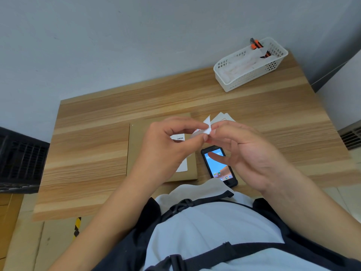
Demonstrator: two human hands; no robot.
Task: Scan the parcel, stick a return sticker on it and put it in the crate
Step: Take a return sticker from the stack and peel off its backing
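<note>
Here, near the middle of the frame, both hands meet above the wooden table (93,145) and pinch a small white sticker (207,127) between them. The left hand (172,145) comes in from the lower left with thumb and forefinger closed on the sticker's lower left edge, the remaining fingers curled loosely. The right hand (246,151) comes in from the lower right and nips the same sticker at its right edge with thumb and forefinger, while its other fingers spread open and point down toward the left. The sticker is bent, one corner standing up, and a trace of red print shows on the part nearest the left hand. Directly beneath the left hand lies the parcel (136,151), a flat brown cardboard box resting on the table, with a white label (182,165) on its top partly hidden by the hand. Just to the right of the parcel a handheld scanner (219,167) lies face up, its screen lit. Behind the hands, a few more white sheets (222,117) rest on the table. In the upper right stands a white plastic basket (252,73) holding white material and orange-handled tools (256,45). At the left edge a dark crate (19,159) sits beside the table.
</note>
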